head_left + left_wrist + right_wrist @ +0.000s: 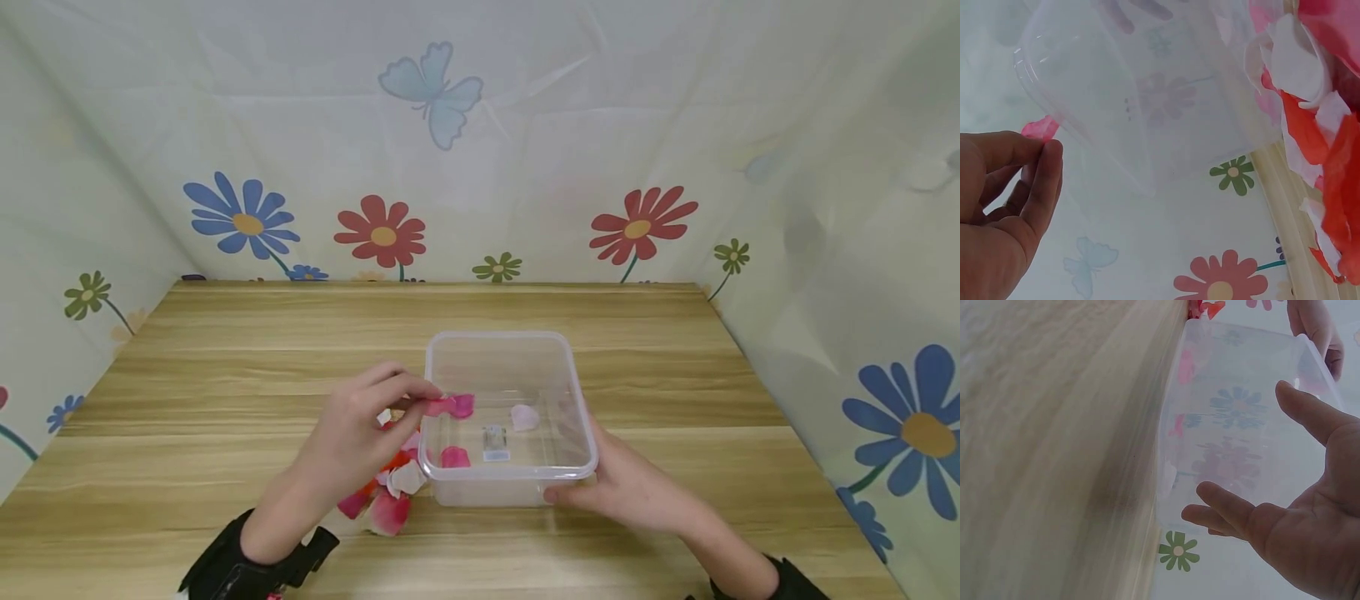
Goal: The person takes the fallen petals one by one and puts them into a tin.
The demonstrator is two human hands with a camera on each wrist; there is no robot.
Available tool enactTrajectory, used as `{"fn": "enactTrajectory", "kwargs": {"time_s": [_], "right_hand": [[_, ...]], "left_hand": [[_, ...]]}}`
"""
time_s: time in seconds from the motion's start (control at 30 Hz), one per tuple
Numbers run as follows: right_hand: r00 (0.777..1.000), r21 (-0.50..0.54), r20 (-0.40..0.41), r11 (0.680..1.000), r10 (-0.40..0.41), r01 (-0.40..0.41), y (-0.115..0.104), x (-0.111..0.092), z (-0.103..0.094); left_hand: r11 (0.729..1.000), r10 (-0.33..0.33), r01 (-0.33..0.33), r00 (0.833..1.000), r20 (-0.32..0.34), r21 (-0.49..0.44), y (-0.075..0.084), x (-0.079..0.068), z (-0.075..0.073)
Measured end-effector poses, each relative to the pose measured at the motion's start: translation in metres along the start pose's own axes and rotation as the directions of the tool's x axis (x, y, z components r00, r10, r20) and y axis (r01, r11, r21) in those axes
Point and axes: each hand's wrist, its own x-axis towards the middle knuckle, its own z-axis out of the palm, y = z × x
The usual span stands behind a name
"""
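A clear plastic container (510,473) without a lid stands on the table. My left hand (371,425) is at its left rim and pinches a pink petal (1041,128) between thumb and fingertips. Inside the container lie a magenta petal (463,406), a pale pink petal (524,417) and a pink petal (454,457). My right hand (633,483) holds the container at its right side, thumb at the front corner and fingers along the wall. Left of the container lies a pile of red, white and pink petals (390,508), partly behind my left hand.
The wooden table (225,358) stretches back to a white curtain (525,167) printed with flowers and a butterfly. Curtain walls also stand at both sides. A black strap (225,558) is around my left wrist. A label (496,443) shows at the container's bottom.
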Motion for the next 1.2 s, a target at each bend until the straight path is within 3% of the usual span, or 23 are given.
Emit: {"fn": "enactTrajectory", "kwargs": {"time_s": [0.27,0.47,0.7,0.97,1.2], "right_hand": [[1.000,-0.003,0.001,1.000,0.005,-0.005,0.000,0.000,0.000],[0.999,-0.018,-0.003,0.999,-0.039,0.039,0.000,-0.001,0.001],[0.999,-0.022,-0.008,0.999,-0.047,0.046,0.000,-0.001,0.001],[0.999,-0.013,-0.007,0.999,-0.052,0.052,0.001,-0.001,0.001],[0.999,-0.024,-0.008,0.998,-0.053,0.053,0.000,-0.001,0.001]], "left_hand": [[1.000,0.014,-0.013,0.999,0.050,-0.023,0.001,0.003,0.006],[0.999,0.005,-0.002,0.999,0.052,-0.049,0.002,0.002,0.005],[1.000,-0.002,0.002,0.999,0.044,-0.008,0.001,0.000,0.001],[0.996,-0.082,0.079,0.995,0.064,0.045,-0.004,-0.004,0.000],[0.980,-0.170,0.157,0.979,0.114,0.120,-0.011,-0.006,-0.001]]}}
